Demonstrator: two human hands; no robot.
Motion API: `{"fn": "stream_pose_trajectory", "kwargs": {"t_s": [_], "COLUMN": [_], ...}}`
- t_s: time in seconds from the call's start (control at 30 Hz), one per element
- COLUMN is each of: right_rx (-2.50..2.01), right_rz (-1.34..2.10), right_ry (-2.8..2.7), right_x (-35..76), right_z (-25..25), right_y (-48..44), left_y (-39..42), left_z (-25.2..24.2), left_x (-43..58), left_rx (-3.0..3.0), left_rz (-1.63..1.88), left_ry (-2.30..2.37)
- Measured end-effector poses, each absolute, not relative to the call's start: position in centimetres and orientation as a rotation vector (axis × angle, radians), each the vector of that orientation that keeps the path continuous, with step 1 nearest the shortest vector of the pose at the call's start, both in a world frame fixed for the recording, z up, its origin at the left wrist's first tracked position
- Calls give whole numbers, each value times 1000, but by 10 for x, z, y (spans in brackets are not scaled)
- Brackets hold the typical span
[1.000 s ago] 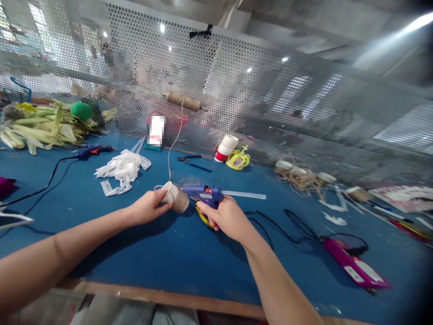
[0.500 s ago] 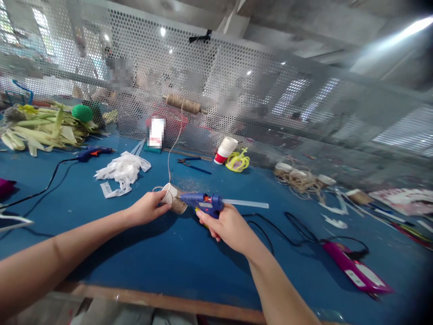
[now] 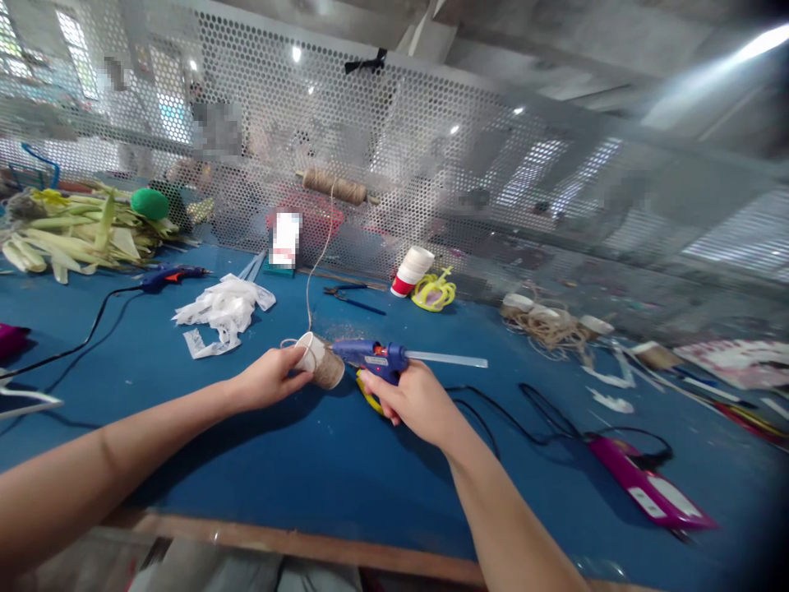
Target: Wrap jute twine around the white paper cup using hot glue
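My left hand [image 3: 274,378] is closed on the white rim end of a paper cup [image 3: 329,369], which lies tilted on its side and is partly wrapped in brown twine. From the cup, a strand of twine [image 3: 309,288] runs up to a spool [image 3: 334,187] on the mesh panel. My right hand [image 3: 416,399] grips a blue glue gun [image 3: 368,355], its nozzle pointing left beside the cup. Whether the nozzle touches the cup I cannot tell. A clear glue stick [image 3: 449,359] sticks out of its back. Yellow scissor-like handles [image 3: 370,395] show below the gun, by my right fingers.
Pliers [image 3: 354,299], stacked cups [image 3: 412,271] and a yellow crown-shaped piece [image 3: 434,289] lie toward the mesh panel [image 3: 481,164]. White strips [image 3: 225,308], another glue gun [image 3: 173,278] and corn husks [image 3: 80,230] are left. A purple power strip [image 3: 647,485] with cords is right.
The glue gun has shifted slightly, and more of the twine-wrapped side of the cup shows. The yellow handles are more visible. My left hand stays in nearly the same place.
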State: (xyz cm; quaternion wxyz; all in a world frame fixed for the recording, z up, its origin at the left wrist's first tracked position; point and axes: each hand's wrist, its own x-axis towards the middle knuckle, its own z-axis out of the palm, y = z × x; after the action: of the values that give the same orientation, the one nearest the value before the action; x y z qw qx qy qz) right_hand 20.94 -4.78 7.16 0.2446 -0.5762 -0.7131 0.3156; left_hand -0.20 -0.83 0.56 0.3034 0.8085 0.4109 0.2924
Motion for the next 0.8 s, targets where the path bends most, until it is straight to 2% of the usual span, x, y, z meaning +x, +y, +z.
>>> {"fn": "stream_pose_trajectory", "kwargs": {"t_s": [0.23, 0.5, 0.63, 0.8], "right_rx": [-1603, -1404, -1570, -1722], "right_rz": [872, 1133, 960, 876], "right_ry": [-1901, -1570, -1371, -1421], "right_x": [206, 226, 245, 256], "right_z": [71, 66, 57, 31], "right_y": [-44, -15, 26, 64], "left_y": [-10, -10, -10, -11], "left_z": [7, 11, 12, 13], "left_x": [-1, -1, -2, -1], "left_rx": [2268, 2235, 2225, 2206], "left_rz": [710, 702, 752, 755], "left_ry": [1120, 1219, 1214, 1191]}}
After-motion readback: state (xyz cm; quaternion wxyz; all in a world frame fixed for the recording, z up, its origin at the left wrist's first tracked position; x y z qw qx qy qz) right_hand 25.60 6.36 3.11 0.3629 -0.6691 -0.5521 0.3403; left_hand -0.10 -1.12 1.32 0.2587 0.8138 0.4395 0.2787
